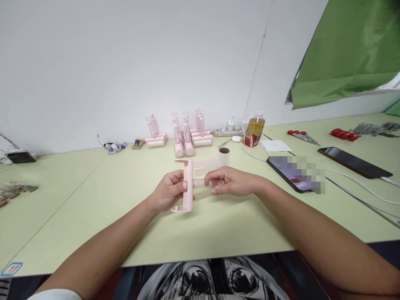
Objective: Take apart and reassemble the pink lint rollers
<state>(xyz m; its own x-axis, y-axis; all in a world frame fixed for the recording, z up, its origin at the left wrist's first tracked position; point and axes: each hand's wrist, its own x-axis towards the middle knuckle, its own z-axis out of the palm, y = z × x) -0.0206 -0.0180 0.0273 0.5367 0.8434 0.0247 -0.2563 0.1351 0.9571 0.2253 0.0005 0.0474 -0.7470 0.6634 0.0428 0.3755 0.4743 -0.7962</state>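
My left hand (170, 189) is closed around a pale pink lint roller holder (189, 193), thumb on its long bar; the two end arms point left. A clear handle (201, 183) stands out from the bar's right side. My right hand (233, 182) has its fingers closed on that handle, meeting the bar end-on. Whether the two are locked together I cannot tell. Just behind the hands stands a white lint paper roll (223, 157) with a brown core. A thin translucent strip (204, 166) stretches left from it.
Several pink lint rollers (187, 137) stand by the wall. Right of them are a screwdriver (224, 143), a power strip (228, 132), a bottle (254, 129) and a white earphone case (236, 138). Two phones (289, 173) and cables lie at right, coiled cable (114, 147) at left.
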